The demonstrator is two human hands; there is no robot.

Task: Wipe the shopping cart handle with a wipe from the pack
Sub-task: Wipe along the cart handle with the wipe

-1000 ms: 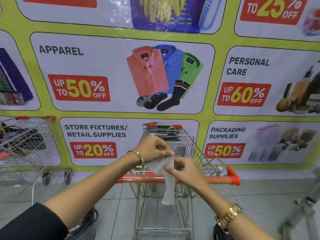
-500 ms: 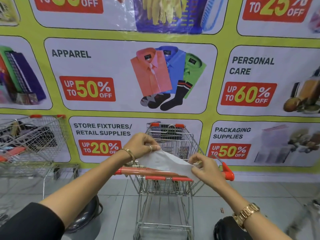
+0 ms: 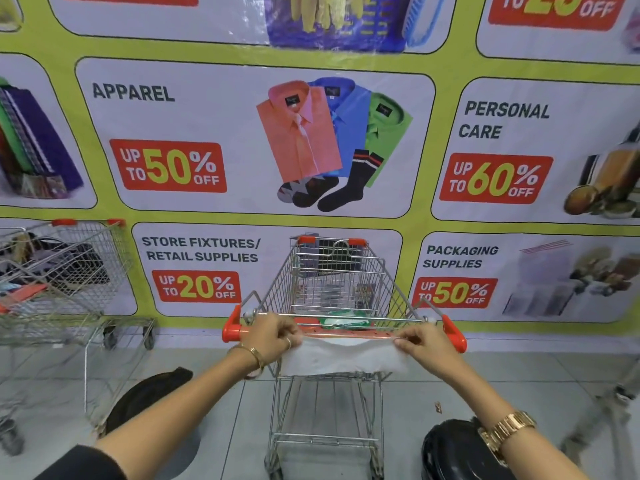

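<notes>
A wire shopping cart stands straight ahead, its orange handle running left to right at the near end. A white wipe is stretched flat just in front of the handle and hangs over it. My left hand pinches the wipe's left end near the handle's left side. My right hand pinches the right end near the handle's right side. A green and white wipe pack lies in the cart's child seat, just behind the handle.
A second wire cart with items in it stands at the left. A sale banner covers the wall right behind the carts. Dark round objects lie on the tiled floor at lower right and lower left.
Both hands have moved apart and down, pulling the wipe from a hanging strip into a wide sheet stretched along the handle. The view has moved closer to the cart.
</notes>
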